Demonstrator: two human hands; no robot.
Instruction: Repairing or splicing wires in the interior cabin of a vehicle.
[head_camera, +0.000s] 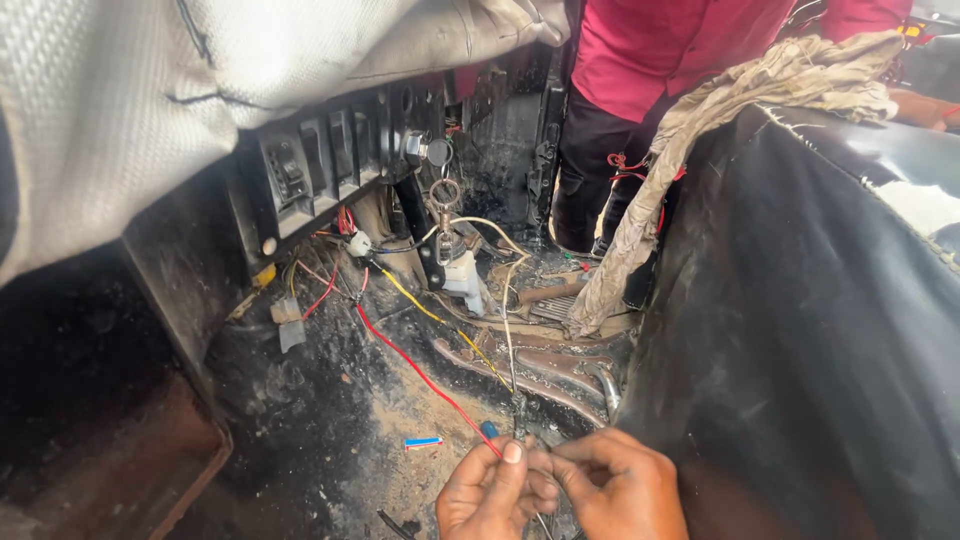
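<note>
Grimy fingers (512, 455) pinched around thin, taped wire bundle (518, 405)

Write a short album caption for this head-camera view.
Both hands, left hand and right hand, pinch wires above a dusty vehicle floor.

Red wire (420, 372), yellow wire (415, 300), black seat (800, 330), crimson shirt (660, 50), blue-and-red scrap (423, 441)
</note>
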